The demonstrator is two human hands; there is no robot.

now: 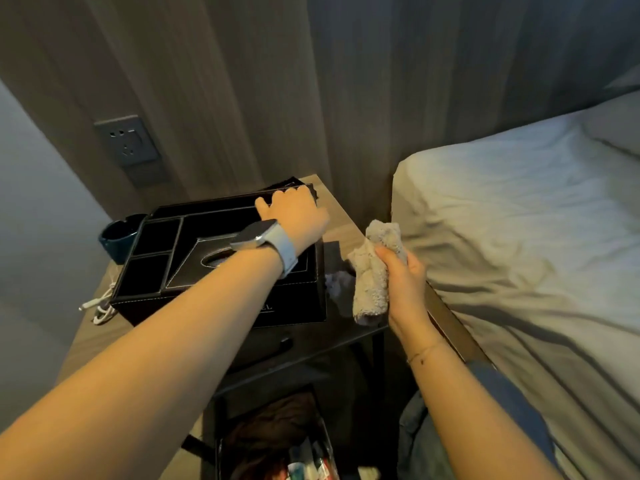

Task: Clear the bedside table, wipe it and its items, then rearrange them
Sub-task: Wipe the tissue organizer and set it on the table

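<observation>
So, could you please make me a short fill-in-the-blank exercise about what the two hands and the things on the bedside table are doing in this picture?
1. The right hand grips a rolled beige ____.
2. The left hand rests on the far edge of the black ____ on the bedside table.
3. The dark blue cup stands to the ____ of the organizer.
4. A watch is worn on the ____ wrist.

Missing words: cloth; organizer; left; left

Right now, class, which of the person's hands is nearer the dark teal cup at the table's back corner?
Left. The left hand rests on the black leather organiser box beside the dark teal cup; the right hand holds the beige cloth by the bed.
</observation>
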